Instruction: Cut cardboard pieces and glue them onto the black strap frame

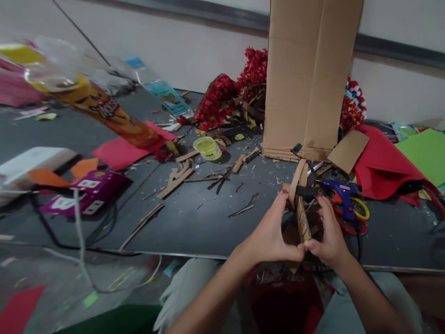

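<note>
Between my two hands is a small cardboard piece [303, 220] built from strips, with a curved strip standing up at its far end and a dark band across it. My left hand [274, 227] grips it from the left, thumb at the near end and fingers at the far end. On the other side my right hand [328, 232] pinches it the same way, the two thumbs almost touching. A blue glue gun [342, 197] lies just right of my right hand, over scissors [361, 208] with red and yellow handles.
A tall cardboard panel [302, 79] stands behind my hands. Cardboard scraps [175, 181] and a small yellow-green tub [207, 148] lie left of it. Farther left are a tilted orange bottle [107, 109] and a purple power strip [93, 190] with cables. Red paper [382, 162] lies at right.
</note>
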{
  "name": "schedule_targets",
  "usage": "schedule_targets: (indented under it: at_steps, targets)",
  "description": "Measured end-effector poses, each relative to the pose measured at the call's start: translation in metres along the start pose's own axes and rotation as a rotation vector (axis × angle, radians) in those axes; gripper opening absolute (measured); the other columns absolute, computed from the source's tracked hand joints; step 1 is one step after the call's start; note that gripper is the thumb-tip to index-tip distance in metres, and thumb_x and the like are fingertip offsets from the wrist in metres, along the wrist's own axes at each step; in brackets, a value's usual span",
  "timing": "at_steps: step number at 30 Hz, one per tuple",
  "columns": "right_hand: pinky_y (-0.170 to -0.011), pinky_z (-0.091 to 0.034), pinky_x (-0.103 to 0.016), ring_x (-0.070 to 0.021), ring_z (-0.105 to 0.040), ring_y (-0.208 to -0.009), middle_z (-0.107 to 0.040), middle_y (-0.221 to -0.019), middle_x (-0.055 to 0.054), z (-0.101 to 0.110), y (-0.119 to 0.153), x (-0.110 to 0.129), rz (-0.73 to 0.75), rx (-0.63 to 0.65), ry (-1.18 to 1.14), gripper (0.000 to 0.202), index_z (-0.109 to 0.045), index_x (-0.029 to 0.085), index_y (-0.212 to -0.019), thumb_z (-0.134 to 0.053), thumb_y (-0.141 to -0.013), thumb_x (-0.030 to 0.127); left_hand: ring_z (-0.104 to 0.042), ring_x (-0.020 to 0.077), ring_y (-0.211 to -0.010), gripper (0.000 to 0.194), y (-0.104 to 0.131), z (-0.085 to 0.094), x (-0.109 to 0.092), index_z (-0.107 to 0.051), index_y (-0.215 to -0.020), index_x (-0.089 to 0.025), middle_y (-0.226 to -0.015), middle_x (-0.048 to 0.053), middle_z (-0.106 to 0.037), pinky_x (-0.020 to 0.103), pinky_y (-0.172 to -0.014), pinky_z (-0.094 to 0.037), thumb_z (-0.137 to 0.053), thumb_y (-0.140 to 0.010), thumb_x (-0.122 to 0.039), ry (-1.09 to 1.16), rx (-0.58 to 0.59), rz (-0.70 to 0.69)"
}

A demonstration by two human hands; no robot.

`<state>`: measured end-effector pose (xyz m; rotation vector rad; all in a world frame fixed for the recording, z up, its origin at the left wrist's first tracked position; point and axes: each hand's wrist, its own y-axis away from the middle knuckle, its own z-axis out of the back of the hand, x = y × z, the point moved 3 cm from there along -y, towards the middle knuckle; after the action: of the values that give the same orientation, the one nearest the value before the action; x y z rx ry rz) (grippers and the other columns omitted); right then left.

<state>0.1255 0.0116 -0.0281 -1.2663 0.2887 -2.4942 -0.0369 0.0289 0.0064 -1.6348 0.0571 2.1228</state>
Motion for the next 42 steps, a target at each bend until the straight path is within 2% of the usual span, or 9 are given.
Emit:
schedule_targets:
  at_steps: [6, 12, 21, 31, 42]
  targets:
    - [-0.093, -0.050, -0.051, -0.0363, -0.052, -0.120, -0.043, -0.136, -0.021, -0.0004, 0.0001, 0.0004, 0.013, -0.011, -0.004, 0.098, -0.031, 0.015, -0.139, -0.044, -0.070, 0.082, -0.052, 0.0308, -0.106, 0.079, -0.0008, -0.0007, 0.0006, -0.037, -0.123, -0.018, -0.116, 0.011, -0.051, 0.049, -0.098, -0.043, -0.070, -0.053, -0.028, 0.017, 0.006, -0.017]
    - [-0.093, -0.050, -0.051, -0.0370, -0.053, -0.118, -0.043, -0.136, -0.022, -0.0010, 0.0006, -0.0008, 0.000, -0.009, -0.002, 0.101, -0.030, 0.015, -0.139, -0.047, -0.067, 0.083, -0.052, 0.0303, -0.106, 0.077, 0.0001, -0.0007, 0.0008, -0.039, -0.121, -0.019, -0.115, 0.010, -0.052, 0.047, -0.096, -0.044, -0.072, -0.051, -0.026, 0.015, 0.000, -0.008]
    - [-0.090, -0.052, -0.046, -0.0340, -0.055, -0.115, -0.043, -0.137, -0.022, -0.0014, 0.0019, -0.0006, -0.010, -0.001, -0.016, 0.099, -0.030, 0.014, -0.139, -0.044, -0.069, 0.083, -0.053, 0.0290, -0.105, 0.071, -0.0004, -0.0005, -0.0013, -0.042, -0.118, -0.018, -0.112, 0.008, -0.053, 0.045, -0.096, -0.044, -0.070, -0.053, -0.026, 0.030, 0.013, 0.016]
    - [-0.094, -0.050, -0.046, -0.0351, -0.051, -0.123, -0.042, -0.139, -0.021, -0.0013, 0.0022, -0.0009, 0.024, -0.008, -0.007, 0.098, -0.030, 0.014, -0.140, -0.045, -0.071, 0.081, -0.053, 0.0281, -0.103, 0.071, 0.0008, 0.0001, -0.0025, -0.042, -0.119, -0.017, -0.112, 0.008, -0.053, 0.045, -0.096, -0.045, -0.069, -0.054, -0.027, 0.026, 0.004, 0.007]
    - [-0.098, -0.048, -0.047, -0.0349, -0.050, -0.124, -0.043, -0.138, -0.021, -0.0010, 0.0029, 0.0016, 0.044, -0.015, -0.005, 0.096, -0.030, 0.014, -0.140, -0.042, -0.073, 0.081, -0.053, 0.0307, -0.108, 0.082, 0.0022, -0.0005, 0.0026, -0.036, -0.127, -0.017, -0.118, 0.011, -0.051, 0.047, -0.100, -0.042, -0.070, -0.053, -0.029, 0.047, -0.001, 0.003]
